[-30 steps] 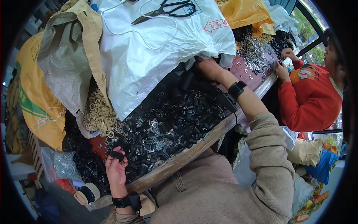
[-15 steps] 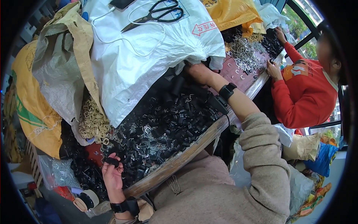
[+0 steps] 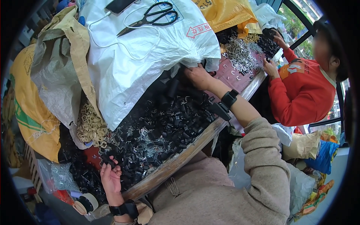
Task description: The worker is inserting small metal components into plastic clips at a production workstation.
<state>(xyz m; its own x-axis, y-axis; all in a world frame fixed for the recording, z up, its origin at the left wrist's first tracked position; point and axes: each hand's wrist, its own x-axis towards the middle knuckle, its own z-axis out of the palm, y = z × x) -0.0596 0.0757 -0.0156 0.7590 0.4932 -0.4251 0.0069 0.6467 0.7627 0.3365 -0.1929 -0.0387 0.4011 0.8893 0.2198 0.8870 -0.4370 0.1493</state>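
Nearest me, my left hand [image 3: 110, 178] curls around 1 small black clip [image 3: 108, 160], lifted clear for handling. My right hand [image 3: 198, 76] digs, fingers spread, into the black clip pile [image 3: 161, 123] on the tabletop [image 3: 176, 165]. Beyond, a white sack [image 3: 142, 63] with a red arrow label carries scissors [image 3: 152, 17].

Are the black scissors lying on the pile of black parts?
No, the scissors lie on the white sack, above the black parts.
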